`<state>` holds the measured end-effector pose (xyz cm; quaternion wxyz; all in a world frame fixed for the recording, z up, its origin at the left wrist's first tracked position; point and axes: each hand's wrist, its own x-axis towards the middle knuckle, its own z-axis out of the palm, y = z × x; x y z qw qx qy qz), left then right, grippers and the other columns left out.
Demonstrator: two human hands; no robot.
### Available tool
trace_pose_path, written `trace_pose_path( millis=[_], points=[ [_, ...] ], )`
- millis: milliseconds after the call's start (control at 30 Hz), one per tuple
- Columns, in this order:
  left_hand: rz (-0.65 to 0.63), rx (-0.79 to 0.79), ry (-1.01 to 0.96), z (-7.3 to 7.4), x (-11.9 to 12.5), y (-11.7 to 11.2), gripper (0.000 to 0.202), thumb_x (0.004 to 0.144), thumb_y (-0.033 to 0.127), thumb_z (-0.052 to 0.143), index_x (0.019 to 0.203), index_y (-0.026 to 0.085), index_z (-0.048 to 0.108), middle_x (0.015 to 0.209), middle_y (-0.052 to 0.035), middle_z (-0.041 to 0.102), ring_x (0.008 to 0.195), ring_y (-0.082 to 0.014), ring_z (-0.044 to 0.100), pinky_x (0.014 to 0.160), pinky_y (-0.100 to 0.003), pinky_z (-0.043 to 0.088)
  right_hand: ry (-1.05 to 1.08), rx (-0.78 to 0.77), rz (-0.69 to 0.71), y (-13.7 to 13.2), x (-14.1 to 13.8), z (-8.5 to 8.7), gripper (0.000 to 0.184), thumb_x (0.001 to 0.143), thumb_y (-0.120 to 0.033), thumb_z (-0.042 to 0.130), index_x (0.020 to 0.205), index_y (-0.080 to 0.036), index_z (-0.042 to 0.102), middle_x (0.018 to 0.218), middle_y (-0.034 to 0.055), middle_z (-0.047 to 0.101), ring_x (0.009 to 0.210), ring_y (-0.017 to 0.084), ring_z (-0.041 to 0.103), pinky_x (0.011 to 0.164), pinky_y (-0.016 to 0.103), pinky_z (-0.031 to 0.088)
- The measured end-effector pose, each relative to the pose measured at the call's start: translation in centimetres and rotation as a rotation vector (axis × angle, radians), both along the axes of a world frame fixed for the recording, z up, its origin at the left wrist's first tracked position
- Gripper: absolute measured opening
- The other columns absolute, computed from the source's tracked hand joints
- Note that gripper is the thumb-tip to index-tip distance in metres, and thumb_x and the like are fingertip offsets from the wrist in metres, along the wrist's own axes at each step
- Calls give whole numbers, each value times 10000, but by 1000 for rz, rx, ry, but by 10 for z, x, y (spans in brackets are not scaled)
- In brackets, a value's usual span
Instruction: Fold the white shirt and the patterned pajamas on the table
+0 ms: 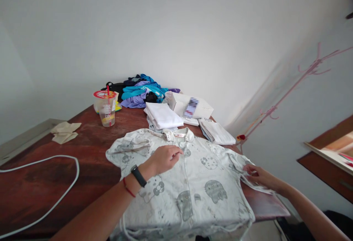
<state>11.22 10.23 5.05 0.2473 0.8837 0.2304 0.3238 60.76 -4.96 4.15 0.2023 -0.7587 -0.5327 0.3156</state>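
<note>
I see left hand (167,158) over the shirt (197,176), loosely curled, apparently empty; right hand (259,177) at its sleeve (234,162), fingers bent, grip unclear. I'd flatten creases outward, gently.

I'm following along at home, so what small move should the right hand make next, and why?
Probably smooth the right-side sleeve of the white fabric shirt with grey cartoon prints: the right hand is at that sleeve, which looks bunched, while the shirt's front lies spread out below the left hand.
</note>
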Motion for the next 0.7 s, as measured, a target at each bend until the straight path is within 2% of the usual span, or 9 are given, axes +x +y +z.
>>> trace_pose_path(
  millis=[133, 267, 367, 467, 567, 633, 700],
  points=[
    [30, -79, -33, -4, -2, 9, 252, 937, 214, 521, 1038, 224, 752, 1056, -33, 773, 922, -202, 695, 831, -273, 475, -1, 82, -148, 0, 1, -8, 465, 579, -613, 775, 695, -202, 589, 604, -33, 480, 536, 120, 416, 465, 240, 311],
    [81, -140, -48, -8, -3, 18, 271, 931, 219, 502, 1012, 190, 759, 893, -48, 767, 744, -187, 663, 702, -264, 449, 47, 197, -360, -6, -5, -6, 412, 568, -548, 788, 741, -197, 657, 645, -5, 572, 577, 151, 501, 484, 251, 389],
    [81, -178, -66, -9, -4, 20, 261, 917, 233, 521, 997, 179, 763, 789, -42, 742, 667, -180, 629, 644, -260, 417, 156, 325, -564, -10, -12, 9, 335, 611, -469, 773, 780, -195, 679, 695, 25, 628, 607, 174, 564, 514, 278, 474],
    [53, -229, -106, -10, -3, 19, 249, 915, 270, 540, 978, 186, 765, 803, -45, 743, 681, -183, 635, 640, -261, 416, 271, 503, -706, -5, -12, 39, 209, 675, -363, 730, 791, -209, 650, 738, 26, 653, 625, 167, 604, 578, 293, 553],
    [25, -317, -169, -11, 0, 20, 260, 919, 331, 551, 980, 180, 753, 815, -56, 740, 707, -193, 654, 657, -266, 449, 422, 706, -861, 10, -20, 88, 113, 705, -221, 671, 802, -221, 613, 754, 6, 656, 633, 153, 633, 616, 294, 595],
    [14, -401, -225, -11, 2, 23, 318, 936, 408, 537, 1022, 165, 725, 829, -68, 734, 715, -198, 669, 666, -272, 482, 527, 817, -842, 23, -41, 126, 102, 723, -169, 645, 789, -224, 589, 729, -8, 643, 652, 154, 655, 635, 304, 611],
    [8, -484, -272, -7, 2, 28, 429, 958, 510, 484, 1091, 153, 680, 884, -91, 731, 728, -206, 691, 660, -286, 518, 557, 912, -694, 36, -79, 158, 93, 756, -201, 667, 813, -223, 598, 770, -8, 664, 697, 156, 672, 679, 324, 622]
  ],
)
